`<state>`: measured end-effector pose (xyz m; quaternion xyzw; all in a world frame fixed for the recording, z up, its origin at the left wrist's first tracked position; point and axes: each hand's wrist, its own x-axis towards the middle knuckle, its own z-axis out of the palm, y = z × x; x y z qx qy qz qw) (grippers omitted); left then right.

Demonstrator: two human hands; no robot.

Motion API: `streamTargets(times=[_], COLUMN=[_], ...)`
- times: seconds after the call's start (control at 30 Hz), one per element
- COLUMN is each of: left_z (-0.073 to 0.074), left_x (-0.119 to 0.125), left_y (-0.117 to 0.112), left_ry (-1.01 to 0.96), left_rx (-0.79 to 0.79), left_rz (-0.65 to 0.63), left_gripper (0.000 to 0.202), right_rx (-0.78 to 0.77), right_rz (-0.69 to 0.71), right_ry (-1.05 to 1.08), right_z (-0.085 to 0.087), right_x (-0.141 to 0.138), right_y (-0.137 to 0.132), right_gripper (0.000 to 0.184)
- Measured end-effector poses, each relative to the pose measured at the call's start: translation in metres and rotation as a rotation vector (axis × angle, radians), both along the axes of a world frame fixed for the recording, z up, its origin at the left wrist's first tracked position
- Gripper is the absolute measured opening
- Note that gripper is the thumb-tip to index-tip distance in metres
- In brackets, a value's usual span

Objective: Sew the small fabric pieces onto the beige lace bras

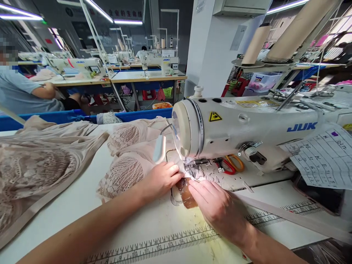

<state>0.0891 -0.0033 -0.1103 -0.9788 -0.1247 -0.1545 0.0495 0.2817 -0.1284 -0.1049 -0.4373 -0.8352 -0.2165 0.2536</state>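
At the far left edge of the white sewing table [79,198] a beige lace garment [35,168] lies spread flat, its plain band running toward the near left corner. Beyond that edge, past a blue bin wall [55,116], a person in a light blue shirt [22,93] sits at another workstation. Nearer the middle of the table a second heap of beige lace fabric [129,157] is bunched up, reaching the needle area. The left hand [162,178] lies on the edge of this fabric, fingers curled and pressing it down just left of the presser foot [192,165]; it pins the cloth rather than gripping it. Just beside it, the right hand [217,207] rests on the table with fingers stretched forward, fingertips on the fabric edge at the foot; it is flat and unclenched, holding nothing. Between the two hands a brownish transparent piece [185,194] lies on the table top. Above them stands the white sewing machine [247,124]. Orange-handled scissors [233,163] lie under its arm on the machine bed. A printed ruler strip [176,242] runs along the table's near edge, and a sheet of paper with a written table [321,157] hangs at the right.
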Motion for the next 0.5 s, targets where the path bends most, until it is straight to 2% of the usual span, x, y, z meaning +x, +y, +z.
streamTargets(times=[0.5], left_z=[-0.004], left_x=[0.006], left_y=[0.019], left_ry=[0.020], left_rx=[-0.068], left_rz=[0.166], left_gripper=[0.036], right_rx=[0.009], right_rz=[0.025], right_ry=[0.024], right_z=[-0.001], right_x=[0.002], right_y=[0.000], right_gripper=[0.033])
